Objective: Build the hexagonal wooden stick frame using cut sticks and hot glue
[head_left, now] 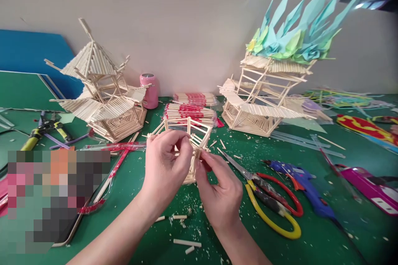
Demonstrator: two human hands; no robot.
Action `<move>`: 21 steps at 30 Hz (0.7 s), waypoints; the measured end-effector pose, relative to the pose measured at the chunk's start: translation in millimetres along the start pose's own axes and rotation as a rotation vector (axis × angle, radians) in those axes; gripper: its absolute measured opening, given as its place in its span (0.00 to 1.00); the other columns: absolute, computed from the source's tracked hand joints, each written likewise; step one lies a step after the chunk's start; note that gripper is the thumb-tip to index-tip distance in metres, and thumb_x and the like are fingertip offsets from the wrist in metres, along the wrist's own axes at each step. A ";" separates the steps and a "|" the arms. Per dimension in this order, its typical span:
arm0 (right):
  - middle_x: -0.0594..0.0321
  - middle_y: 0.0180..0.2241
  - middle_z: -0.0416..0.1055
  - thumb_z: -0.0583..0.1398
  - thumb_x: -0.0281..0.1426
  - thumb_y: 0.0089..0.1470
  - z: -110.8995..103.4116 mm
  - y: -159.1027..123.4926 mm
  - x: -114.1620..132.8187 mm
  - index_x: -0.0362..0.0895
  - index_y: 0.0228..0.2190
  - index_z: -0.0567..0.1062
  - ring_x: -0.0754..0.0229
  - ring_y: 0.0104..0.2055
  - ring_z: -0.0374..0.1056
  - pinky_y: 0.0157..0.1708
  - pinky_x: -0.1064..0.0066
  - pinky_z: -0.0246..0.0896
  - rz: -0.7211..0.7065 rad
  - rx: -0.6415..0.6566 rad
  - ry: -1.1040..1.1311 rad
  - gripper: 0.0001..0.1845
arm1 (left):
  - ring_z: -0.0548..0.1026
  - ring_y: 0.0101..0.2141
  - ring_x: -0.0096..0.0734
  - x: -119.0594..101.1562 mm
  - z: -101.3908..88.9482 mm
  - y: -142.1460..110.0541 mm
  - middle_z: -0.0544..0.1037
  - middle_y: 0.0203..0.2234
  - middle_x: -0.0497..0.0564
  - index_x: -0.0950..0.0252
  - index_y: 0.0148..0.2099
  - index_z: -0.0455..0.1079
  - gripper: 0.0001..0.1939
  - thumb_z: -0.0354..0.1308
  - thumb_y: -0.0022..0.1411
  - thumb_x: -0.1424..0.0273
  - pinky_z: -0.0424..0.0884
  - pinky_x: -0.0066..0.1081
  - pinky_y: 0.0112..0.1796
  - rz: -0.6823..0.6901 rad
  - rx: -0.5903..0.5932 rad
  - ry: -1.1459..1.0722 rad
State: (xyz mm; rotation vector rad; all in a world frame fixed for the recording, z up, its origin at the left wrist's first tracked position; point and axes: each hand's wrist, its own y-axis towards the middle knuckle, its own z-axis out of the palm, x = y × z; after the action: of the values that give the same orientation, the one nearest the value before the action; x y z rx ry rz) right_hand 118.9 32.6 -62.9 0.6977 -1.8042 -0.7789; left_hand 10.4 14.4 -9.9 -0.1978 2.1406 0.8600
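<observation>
A small open frame of thin wooden sticks (189,123) stands on the green table, partly hidden behind my hands. My left hand (168,157) is closed at its near left side, fingers curled in, and what they grip is hidden. My right hand (220,186) pinches the near upright corner of the frame between thumb and fingertips. Below my hands lie cut stick pieces (187,242) and pale shavings. Scissors (264,194) with red and yellow handles lie open to the right of my right hand, beside a blue glue gun (306,186).
Behind stand a stick pavilion (105,99) at left and another (261,103) topped with folded paper at right. Packed stick bundles (190,114) and a pink canister (149,91) lie between. Pliers (39,130), a pixelated patch and a magenta tool (370,186) flank the sides.
</observation>
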 end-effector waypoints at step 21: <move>0.56 0.30 0.75 0.57 0.19 0.50 2.1 0.4 -5.4 0.40 0.34 0.73 0.61 0.31 0.72 0.29 0.72 0.71 -0.049 -0.044 -0.032 0.09 | 0.72 0.24 0.29 1.6 0.9 -3.7 0.76 0.21 0.47 0.64 0.28 0.70 0.10 0.49 0.57 0.72 0.63 0.34 0.31 0.018 0.003 0.015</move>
State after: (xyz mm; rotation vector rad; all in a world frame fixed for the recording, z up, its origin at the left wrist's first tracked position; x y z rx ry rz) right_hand 118.6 37.3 -66.3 0.7064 -1.7993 -0.8642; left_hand 11.3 12.5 -13.4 -0.1848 2.1602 0.8682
